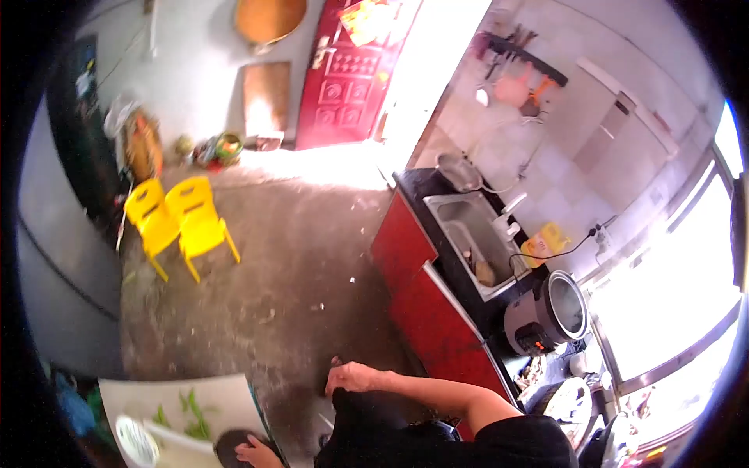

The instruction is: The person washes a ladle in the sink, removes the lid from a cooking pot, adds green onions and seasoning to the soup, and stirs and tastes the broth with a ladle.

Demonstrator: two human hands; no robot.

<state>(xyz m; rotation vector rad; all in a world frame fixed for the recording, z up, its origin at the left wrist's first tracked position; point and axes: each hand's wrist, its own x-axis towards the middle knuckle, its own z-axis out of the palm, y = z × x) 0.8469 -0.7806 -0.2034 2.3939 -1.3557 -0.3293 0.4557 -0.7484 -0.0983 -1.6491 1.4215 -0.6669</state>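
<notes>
At the bottom, my left hand rests with its fingers apart on a dark round object, whose kind I cannot make out. That object is on a pale table with a green leaf print. Beside it, at the table's left, sits a white round item with a green pattern. My right hand is beyond the table's right edge, above the floor, its fingers curled closed. Anything inside those fingers is hidden. My right arm reaches across from the right, over my black clothing.
Two yellow chairs stand on the concrete floor at left. Along the right runs a red-fronted counter with a sink, a yellow packet and an electric cooker. A red door stands open at the back.
</notes>
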